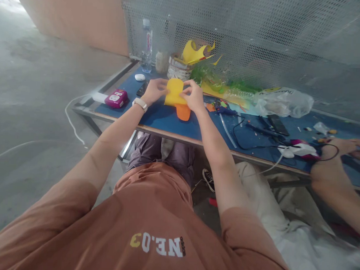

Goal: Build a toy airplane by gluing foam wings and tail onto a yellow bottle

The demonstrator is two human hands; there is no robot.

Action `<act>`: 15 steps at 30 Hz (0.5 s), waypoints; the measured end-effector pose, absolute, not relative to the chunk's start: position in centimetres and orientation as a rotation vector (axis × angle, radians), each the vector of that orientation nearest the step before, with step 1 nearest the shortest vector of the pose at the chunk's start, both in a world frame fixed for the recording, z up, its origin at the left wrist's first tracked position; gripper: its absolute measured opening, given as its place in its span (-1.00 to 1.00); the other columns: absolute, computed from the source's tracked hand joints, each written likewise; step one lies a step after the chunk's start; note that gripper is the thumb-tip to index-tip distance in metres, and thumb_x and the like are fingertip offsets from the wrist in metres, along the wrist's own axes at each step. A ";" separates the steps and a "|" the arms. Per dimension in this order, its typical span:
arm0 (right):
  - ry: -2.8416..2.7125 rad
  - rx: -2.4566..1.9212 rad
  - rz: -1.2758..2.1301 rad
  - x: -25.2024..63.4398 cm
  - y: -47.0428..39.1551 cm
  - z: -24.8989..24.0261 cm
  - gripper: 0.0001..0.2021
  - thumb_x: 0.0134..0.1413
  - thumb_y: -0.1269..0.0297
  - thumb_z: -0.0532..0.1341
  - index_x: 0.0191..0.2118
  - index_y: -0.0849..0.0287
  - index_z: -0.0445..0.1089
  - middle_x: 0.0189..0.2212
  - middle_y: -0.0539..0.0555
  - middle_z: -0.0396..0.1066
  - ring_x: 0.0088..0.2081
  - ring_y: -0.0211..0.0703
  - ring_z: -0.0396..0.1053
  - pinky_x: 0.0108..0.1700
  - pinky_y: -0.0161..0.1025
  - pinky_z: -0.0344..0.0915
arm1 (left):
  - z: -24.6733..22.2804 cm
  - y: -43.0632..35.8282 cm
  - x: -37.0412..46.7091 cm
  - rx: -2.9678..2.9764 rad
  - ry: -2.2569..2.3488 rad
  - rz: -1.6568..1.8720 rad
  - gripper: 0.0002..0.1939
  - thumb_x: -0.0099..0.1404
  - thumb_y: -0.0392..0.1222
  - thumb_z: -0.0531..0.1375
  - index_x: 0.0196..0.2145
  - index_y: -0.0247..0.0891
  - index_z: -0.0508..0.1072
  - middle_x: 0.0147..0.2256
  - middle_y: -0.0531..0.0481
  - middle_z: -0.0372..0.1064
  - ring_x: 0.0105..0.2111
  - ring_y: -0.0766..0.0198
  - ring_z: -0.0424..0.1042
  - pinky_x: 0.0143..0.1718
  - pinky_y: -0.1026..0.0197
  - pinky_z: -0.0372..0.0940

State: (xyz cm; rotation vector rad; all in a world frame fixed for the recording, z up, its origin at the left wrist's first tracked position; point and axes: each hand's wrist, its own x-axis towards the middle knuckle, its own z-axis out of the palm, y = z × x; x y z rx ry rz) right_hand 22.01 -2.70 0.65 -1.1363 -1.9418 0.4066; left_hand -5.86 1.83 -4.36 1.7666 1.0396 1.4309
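Between both hands is a cut yellow piece of thin sheet (175,87) with a rounded top; whether it is paper, foam or felt I cannot tell. My left hand (154,90) pinches its left edge. On the opposite edge, the fingers of my right hand (194,95) are closed on the same piece. An orange rounded piece (183,112) shows below it, against the blue tabletop (159,117); I cannot tell whether the two are joined. A dark phone (143,88) lies beside my left hand.
A purple case (116,98) and a white earbud case (140,77) lie at left. Behind stand a water bottle (146,51) and a tub (179,67) of yellow scraps. A glue gun (225,108), cords and a plastic bag (283,101) are right, near a co-worker's hand (339,147).
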 end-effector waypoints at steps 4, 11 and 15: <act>-1.950 -1.114 0.408 22.1 -2.4 0.4 -0.51 0.49 -0.05 0.61 0.35 -0.04 0.63 0.10 0.15 0.86 0.10 0.28 0.75 0.44 0.46 0.70 | -4.7 2.2 -6.1 1.791 1.037 1.442 -0.41 0.27 -0.20 0.61 0.25 -0.26 0.76 0.15 -0.30 0.83 0.20 -0.21 0.83 0.40 -0.35 0.72; -1.936 -1.093 0.393 21.7 -3.2 1.0 -0.49 0.45 -0.09 0.60 0.34 -0.06 0.65 0.06 0.13 0.86 0.06 0.27 0.76 0.44 0.46 0.70 | -4.8 1.9 -5.4 1.965 0.786 1.264 -0.07 0.19 0.01 0.77 0.44 -0.23 0.70 0.37 -0.39 0.76 0.50 -0.44 0.70 0.65 -0.55 0.53; -1.944 -1.089 0.394 21.7 -3.3 1.0 -0.52 0.39 0.02 0.63 0.31 -0.05 0.66 -0.02 0.11 0.85 0.06 0.27 0.76 0.46 0.45 0.68 | -5.4 1.9 -5.1 2.000 0.754 1.200 0.11 0.16 0.19 0.80 0.54 -0.17 0.61 0.47 -0.40 0.68 0.53 -0.48 0.66 0.67 -0.62 0.50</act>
